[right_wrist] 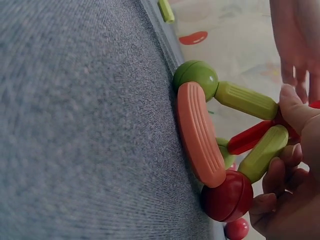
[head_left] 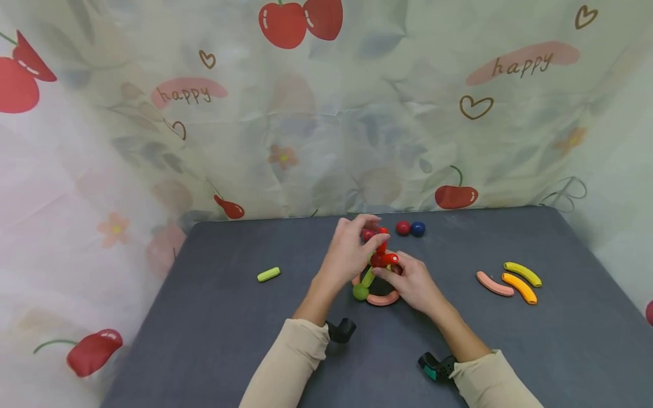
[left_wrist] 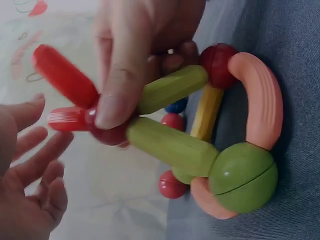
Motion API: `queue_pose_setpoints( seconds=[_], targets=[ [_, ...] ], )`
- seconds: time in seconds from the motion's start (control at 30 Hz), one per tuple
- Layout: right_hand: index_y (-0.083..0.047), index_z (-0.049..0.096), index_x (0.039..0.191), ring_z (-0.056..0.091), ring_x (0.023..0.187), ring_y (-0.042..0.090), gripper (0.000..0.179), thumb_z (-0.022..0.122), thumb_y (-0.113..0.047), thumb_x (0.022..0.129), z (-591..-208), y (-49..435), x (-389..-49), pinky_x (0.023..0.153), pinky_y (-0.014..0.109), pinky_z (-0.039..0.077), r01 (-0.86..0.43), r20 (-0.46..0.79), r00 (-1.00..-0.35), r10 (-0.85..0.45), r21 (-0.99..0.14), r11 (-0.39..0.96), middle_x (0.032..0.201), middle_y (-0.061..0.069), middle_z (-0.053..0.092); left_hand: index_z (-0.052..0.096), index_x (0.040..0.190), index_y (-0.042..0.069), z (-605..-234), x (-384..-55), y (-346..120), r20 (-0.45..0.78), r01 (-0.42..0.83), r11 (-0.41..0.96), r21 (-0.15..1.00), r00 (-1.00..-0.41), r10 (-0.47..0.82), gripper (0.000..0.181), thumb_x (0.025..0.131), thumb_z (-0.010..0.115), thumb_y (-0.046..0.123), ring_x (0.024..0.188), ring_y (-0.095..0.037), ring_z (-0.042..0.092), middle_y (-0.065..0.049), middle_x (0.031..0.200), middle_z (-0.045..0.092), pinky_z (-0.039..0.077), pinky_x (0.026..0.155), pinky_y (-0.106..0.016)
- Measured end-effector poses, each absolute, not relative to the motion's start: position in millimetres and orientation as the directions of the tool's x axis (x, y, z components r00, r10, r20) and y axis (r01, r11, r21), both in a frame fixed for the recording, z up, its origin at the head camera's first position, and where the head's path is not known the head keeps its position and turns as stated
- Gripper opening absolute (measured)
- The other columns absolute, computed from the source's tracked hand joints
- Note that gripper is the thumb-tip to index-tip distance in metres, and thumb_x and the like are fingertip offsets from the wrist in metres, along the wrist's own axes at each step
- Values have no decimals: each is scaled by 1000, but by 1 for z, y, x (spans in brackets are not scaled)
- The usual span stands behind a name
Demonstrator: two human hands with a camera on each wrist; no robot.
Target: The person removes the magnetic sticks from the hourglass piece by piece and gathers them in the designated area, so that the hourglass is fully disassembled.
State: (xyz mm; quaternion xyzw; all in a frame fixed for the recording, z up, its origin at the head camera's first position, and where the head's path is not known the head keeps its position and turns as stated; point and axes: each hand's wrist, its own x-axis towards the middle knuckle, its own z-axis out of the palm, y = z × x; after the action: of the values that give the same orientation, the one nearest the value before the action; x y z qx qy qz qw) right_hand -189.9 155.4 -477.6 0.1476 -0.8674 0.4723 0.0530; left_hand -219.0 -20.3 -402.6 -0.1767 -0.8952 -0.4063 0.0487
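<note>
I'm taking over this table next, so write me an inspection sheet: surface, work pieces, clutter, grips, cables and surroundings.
Surface: dark grey tabletop, loose pieces spread over it.
Work pieces: ball-and-rod frame on the tabletop; two red rods stick out from its dark red ball.
Clutter: short green rod at left; red ball beside blue ball beyond the frame; curved pink rod, curved orange rod and curved yellow rod at right.
Left grip: fingers loosely spread near the red rods; contact unclear.
Right grip: pinches the dark red ball.
Cables: nothing seen.
Surroundings: printed backdrop behind the tabletop.
</note>
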Motion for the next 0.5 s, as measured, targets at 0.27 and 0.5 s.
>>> queue_pose_setpoints(
  seconds=[0.27, 0.5],
  targets=[
    [-15, 74, 113, 43, 60, 10, 27, 78, -30, 91, -478, 155, -191, 56, 24, 35, -316, 240, -948, -209, -797, 515, 76, 1, 50, 69, 129, 25, -409, -225, -25, 268, 408, 397, 822, -893, 362, 29, 103, 62, 34, 92, -14, 57, 0, 100, 70, 50, 77, -26],
    [-15, 69, 131, 41, 61, 9, 45, 78, -31, 90, -476, 153, -189, 56, 24, 33, -320, 252, -947, -199, -789, 525, 75, 0, 47, 72, 121, 20, -411, -221, -71, 291, 335, 253, 908, -937, 194, 26, 97, 71, 30, 95, -16, 70, -3, 108, 73, 57, 85, -30]
  ],
)
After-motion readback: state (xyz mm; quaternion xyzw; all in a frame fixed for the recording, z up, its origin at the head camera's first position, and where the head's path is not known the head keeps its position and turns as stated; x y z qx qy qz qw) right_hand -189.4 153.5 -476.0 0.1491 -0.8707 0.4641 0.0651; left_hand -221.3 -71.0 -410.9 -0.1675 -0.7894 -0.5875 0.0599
